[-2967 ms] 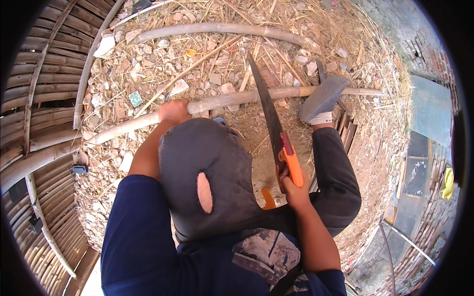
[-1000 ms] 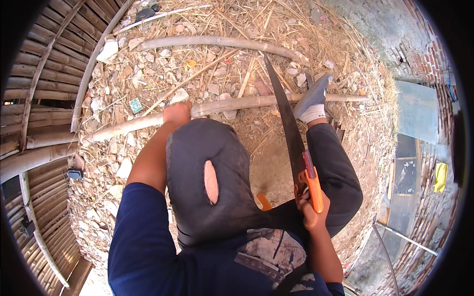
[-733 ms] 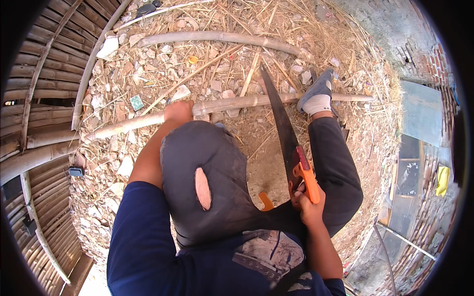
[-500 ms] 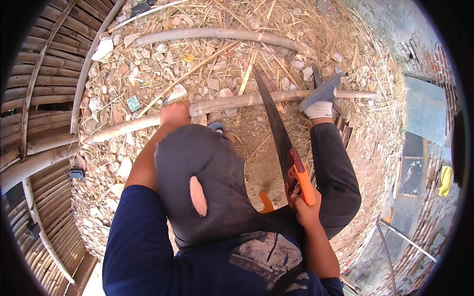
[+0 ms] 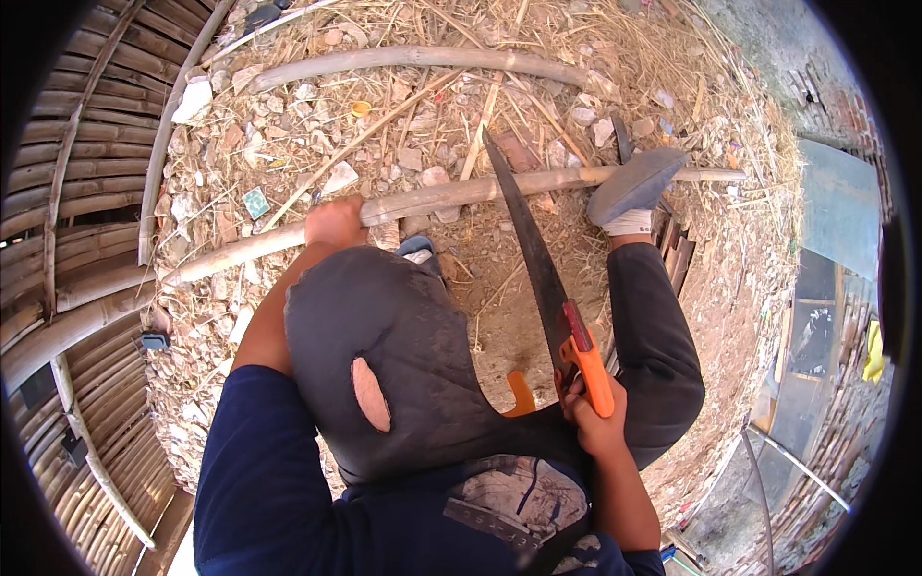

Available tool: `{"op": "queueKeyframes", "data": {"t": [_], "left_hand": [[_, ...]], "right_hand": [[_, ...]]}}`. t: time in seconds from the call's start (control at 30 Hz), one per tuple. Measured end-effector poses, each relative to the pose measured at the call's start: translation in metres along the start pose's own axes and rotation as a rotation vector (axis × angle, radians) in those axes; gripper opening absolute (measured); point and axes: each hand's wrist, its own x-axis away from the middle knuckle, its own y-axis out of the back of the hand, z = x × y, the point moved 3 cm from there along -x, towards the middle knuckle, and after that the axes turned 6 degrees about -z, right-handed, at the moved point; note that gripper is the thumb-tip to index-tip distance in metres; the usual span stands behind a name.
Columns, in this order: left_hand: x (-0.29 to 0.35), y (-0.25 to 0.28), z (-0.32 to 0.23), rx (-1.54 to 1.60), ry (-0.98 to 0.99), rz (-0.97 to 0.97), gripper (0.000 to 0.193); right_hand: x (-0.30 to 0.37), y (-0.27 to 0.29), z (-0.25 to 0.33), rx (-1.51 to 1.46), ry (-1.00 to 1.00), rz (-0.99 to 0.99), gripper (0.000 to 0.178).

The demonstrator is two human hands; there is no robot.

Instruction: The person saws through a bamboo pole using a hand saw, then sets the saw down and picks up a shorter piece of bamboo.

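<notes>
A long, pale wooden pole [image 5: 432, 197] lies across the view in front of me. My left hand [image 5: 335, 222] is wrapped round it, left of the middle. Farther right, my shoed foot [image 5: 638, 185] rests over the pole. In my right hand [image 5: 597, 415] is the orange handle of a hand saw [image 5: 538, 259], fingers closed round the grip. The saw's dark blade points up and away and crosses the pole between my left hand and the foot. Whether its teeth touch the wood I cannot tell.
A second pole [image 5: 423, 58] lies farther off among stones, straw and thin sticks. A slatted bamboo wall [image 5: 86, 182] stands at the left, a worn brick wall [image 5: 816, 86] at the right. Something orange and curved [image 5: 521, 392] shows between my legs.
The saw stays across the pole with little visible shift. My foot has tilted, showing more of the shoe. The whole view has shifted slightly; both hands keep their hold.
</notes>
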Motion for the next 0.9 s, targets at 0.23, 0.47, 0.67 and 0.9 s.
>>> {"op": "queueKeyframes", "data": {"t": [0.23,0.47,0.67,0.9], "left_hand": [[0.010,0.001,0.019,-0.009,0.067,0.028,0.031],[0.007,-0.005,0.015,-0.007,0.057,0.003,0.030],[0.009,-0.003,0.012,-0.006,0.057,-0.014,0.030],[0.009,-0.005,0.013,-0.014,0.053,-0.068,0.029]], "right_hand": [[-0.002,-0.006,0.015,-0.037,0.008,0.108,0.010],[0.015,-0.005,0.033,-0.027,-0.050,0.061,0.010],[0.001,-0.007,0.030,0.037,-0.095,0.039,0.010],[0.016,-0.014,0.029,0.099,0.015,0.074,0.005]]}}
